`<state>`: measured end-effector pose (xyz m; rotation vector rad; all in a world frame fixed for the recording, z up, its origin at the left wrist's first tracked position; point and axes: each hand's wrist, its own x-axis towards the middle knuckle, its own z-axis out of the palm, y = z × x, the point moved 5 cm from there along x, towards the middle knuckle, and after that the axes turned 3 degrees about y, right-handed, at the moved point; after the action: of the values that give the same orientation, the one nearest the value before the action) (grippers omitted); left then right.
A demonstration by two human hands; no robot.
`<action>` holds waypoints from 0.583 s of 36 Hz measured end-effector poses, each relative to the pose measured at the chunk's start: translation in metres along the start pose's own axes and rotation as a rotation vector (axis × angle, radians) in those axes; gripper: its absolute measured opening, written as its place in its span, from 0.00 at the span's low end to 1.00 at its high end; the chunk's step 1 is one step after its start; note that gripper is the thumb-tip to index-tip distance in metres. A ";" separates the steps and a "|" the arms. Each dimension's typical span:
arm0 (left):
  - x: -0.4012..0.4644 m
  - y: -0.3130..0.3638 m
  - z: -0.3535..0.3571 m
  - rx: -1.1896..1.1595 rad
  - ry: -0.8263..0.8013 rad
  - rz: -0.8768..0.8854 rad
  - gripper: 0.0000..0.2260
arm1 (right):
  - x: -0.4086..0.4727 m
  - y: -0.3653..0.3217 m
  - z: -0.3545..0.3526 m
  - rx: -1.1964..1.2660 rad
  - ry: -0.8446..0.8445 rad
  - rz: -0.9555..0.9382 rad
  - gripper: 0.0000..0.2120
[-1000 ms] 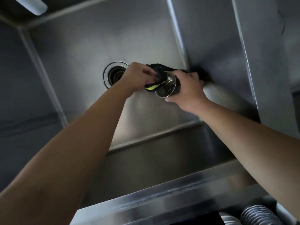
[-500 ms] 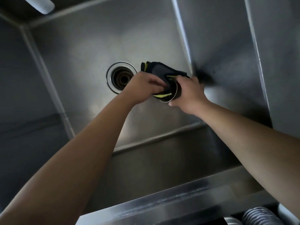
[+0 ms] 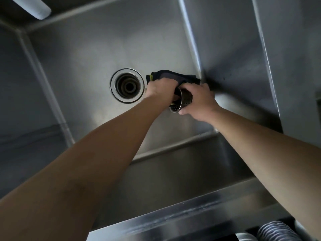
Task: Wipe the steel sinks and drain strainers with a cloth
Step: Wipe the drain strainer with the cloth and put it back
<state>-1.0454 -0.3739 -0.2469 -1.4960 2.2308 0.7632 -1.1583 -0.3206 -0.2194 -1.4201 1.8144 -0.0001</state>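
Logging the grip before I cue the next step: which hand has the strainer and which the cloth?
The right hand grips the perforated steel strainer; the left hand holds the dark cloth against it.

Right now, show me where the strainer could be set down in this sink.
Bare sink floor lies left of and behind the open drain. In front of the drain the forearms cross over it. Crowded: right corner, where both hands work strainer and cloth.

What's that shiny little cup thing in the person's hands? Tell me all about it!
It is the drain strainer, a small shiny steel cup with tiny holes in its wall. It is out of the drain opening, tilted, open end toward the camera. The right hand grips it while the left hand pushes a dark cloth against it.
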 end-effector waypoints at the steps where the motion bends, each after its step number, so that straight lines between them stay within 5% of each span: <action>1: -0.001 0.000 0.001 -0.006 0.019 0.003 0.09 | 0.001 0.000 -0.002 0.013 -0.011 0.010 0.35; 10: -0.010 -0.025 0.005 -0.534 0.172 -0.083 0.07 | 0.015 -0.006 -0.012 0.366 -0.191 0.032 0.30; 16: -0.046 -0.030 0.018 -1.508 -0.062 -0.432 0.06 | 0.005 -0.020 -0.018 0.886 -0.106 0.112 0.26; 21: -0.080 -0.006 0.022 -1.748 -0.235 -0.499 0.06 | -0.013 -0.025 -0.003 0.877 -0.337 0.220 0.23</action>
<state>-1.0090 -0.3035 -0.2209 -2.0809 0.5030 2.7102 -1.1398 -0.3206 -0.1982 -0.5567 1.3980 -0.3748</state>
